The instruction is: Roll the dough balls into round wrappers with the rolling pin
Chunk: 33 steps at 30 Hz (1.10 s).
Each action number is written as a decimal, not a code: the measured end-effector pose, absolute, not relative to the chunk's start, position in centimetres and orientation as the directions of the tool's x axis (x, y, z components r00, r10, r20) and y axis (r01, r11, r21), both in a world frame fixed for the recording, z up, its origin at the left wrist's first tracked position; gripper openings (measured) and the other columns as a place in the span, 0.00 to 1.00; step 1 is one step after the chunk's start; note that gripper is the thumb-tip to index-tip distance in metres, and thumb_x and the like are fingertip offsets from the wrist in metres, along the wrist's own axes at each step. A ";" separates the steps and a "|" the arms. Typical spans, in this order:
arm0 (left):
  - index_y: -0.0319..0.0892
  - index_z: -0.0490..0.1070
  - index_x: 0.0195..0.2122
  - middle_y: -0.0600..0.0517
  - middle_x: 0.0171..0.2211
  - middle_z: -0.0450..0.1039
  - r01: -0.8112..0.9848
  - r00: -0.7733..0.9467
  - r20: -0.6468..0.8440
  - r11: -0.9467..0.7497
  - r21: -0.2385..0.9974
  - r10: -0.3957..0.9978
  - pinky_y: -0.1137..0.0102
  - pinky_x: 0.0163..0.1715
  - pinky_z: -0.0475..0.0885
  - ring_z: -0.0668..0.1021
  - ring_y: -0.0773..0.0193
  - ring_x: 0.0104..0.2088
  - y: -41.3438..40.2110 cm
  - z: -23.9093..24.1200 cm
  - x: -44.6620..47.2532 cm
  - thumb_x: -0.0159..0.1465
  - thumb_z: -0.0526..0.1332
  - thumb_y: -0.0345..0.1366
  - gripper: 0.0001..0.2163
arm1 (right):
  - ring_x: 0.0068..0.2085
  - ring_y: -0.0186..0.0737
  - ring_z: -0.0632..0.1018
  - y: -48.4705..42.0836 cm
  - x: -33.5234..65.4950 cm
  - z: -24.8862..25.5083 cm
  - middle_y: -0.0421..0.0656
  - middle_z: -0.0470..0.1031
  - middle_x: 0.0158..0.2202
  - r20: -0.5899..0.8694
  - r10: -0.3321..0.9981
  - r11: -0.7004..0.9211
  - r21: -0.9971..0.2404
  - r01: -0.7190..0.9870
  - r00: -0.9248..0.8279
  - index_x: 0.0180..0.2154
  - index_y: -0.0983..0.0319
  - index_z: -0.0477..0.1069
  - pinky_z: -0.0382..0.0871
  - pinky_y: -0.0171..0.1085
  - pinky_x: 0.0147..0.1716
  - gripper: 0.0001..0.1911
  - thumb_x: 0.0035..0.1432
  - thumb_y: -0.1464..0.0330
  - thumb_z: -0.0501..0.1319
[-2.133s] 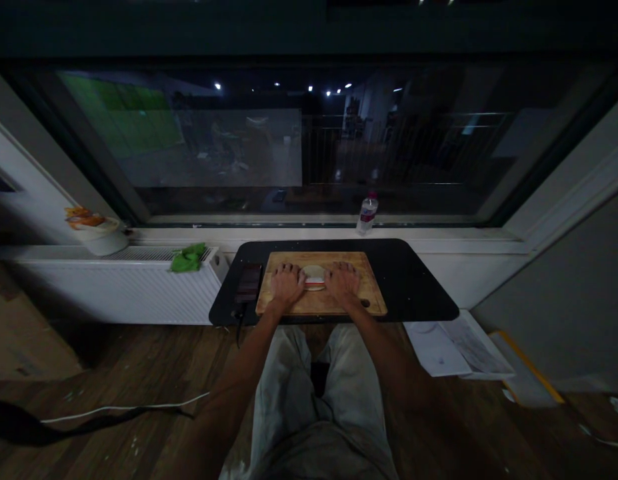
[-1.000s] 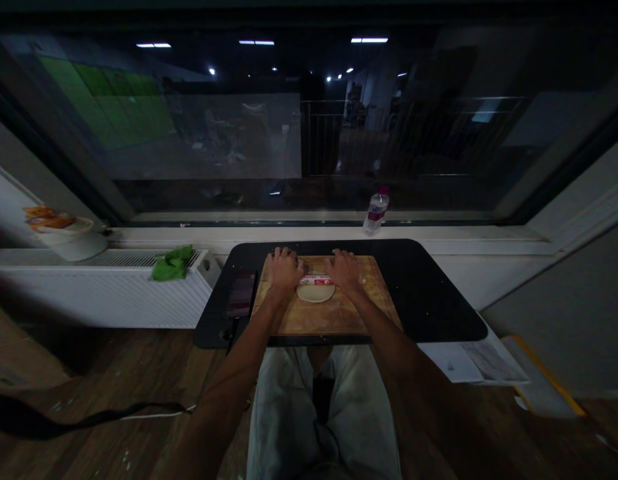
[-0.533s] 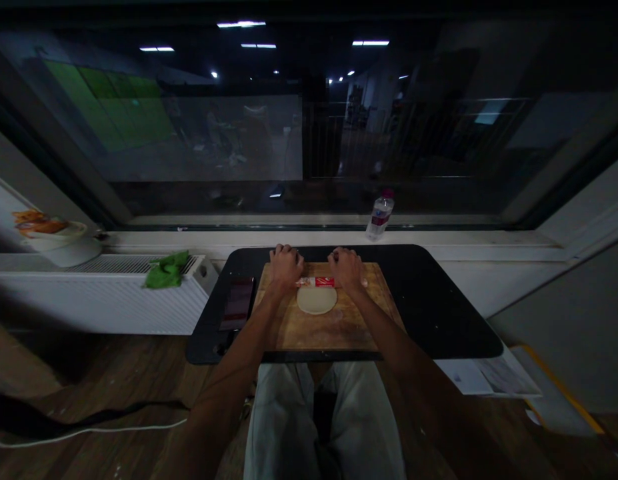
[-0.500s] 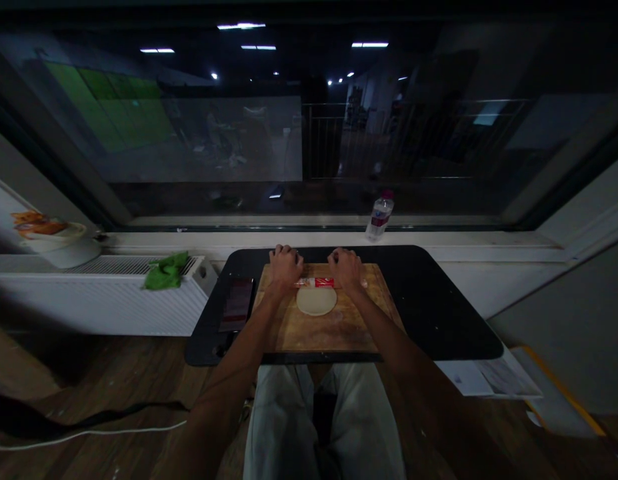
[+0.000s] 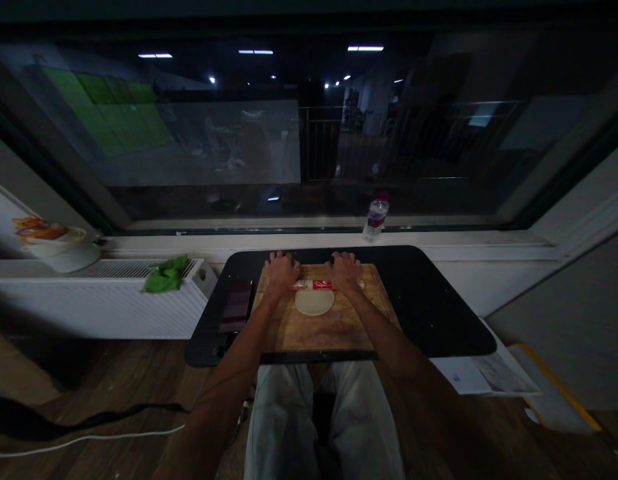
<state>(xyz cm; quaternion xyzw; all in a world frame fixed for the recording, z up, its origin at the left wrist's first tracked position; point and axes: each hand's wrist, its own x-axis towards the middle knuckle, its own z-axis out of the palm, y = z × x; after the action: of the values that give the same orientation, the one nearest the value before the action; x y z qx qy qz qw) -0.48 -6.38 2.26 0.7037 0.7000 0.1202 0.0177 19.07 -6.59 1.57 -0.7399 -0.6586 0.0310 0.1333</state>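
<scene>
From here I see the left hand (image 5: 283, 271) and right hand (image 5: 345, 272) over the two ends of the roller (image 5: 315, 285) (can't tell if they grip), maybe to push evenly, by the far edge of the dough (image 5: 315, 303) on the board (image 5: 333, 335).

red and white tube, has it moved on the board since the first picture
Yes. Judged against the wooden board, the red and white tube has moved forward, toward the board's far edge.
</scene>
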 end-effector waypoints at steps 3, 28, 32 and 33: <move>0.42 0.81 0.56 0.36 0.63 0.78 0.985 0.002 0.109 -0.021 0.171 0.994 0.51 0.61 0.74 0.74 0.41 0.65 -7.2 2.1 -0.6 0.78 0.55 0.45 0.19 | 0.68 0.61 0.71 -7.1 19.0 1.4 0.59 0.78 0.65 0.090 0.984 -0.130 -0.216 0.968 0.152 0.65 0.61 0.79 0.64 0.55 0.65 0.24 0.76 0.59 0.58; 0.46 0.80 0.61 0.38 0.67 0.77 0.982 0.085 0.173 -0.112 0.150 0.981 0.45 0.69 0.67 0.69 0.41 0.72 -15.7 -0.1 -1.1 0.81 0.49 0.44 0.21 | 0.63 0.55 0.77 -17.0 19.0 0.6 0.56 0.84 0.60 0.265 0.964 0.047 -0.100 0.994 -0.019 0.56 0.61 0.84 0.62 0.50 0.66 0.25 0.82 0.63 0.48; 0.47 0.78 0.64 0.40 0.68 0.78 0.979 0.088 0.212 -0.124 0.161 0.973 0.45 0.73 0.63 0.67 0.44 0.76 -17.0 -0.4 -1.1 0.81 0.49 0.42 0.21 | 0.63 0.54 0.76 -18.3 19.2 0.4 0.54 0.83 0.61 0.271 0.962 0.071 -0.090 0.993 -0.044 0.59 0.60 0.82 0.62 0.49 0.65 0.25 0.83 0.62 0.47; 0.48 0.78 0.65 0.41 0.68 0.78 0.979 0.084 0.214 -0.121 0.166 0.973 0.45 0.74 0.62 0.67 0.44 0.77 -17.3 -0.6 -1.1 0.81 0.49 0.42 0.21 | 0.63 0.54 0.76 -18.6 19.1 0.4 0.54 0.82 0.62 0.269 0.962 0.073 -0.094 0.993 -0.045 0.60 0.60 0.82 0.61 0.49 0.66 0.25 0.83 0.62 0.47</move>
<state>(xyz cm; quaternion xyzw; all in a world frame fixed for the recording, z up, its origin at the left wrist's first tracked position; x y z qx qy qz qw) -1.14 -17.28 -0.56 0.7360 0.6630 0.1363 -0.0100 19.15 -18.55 0.38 -0.6782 -0.7206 -0.0589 0.1315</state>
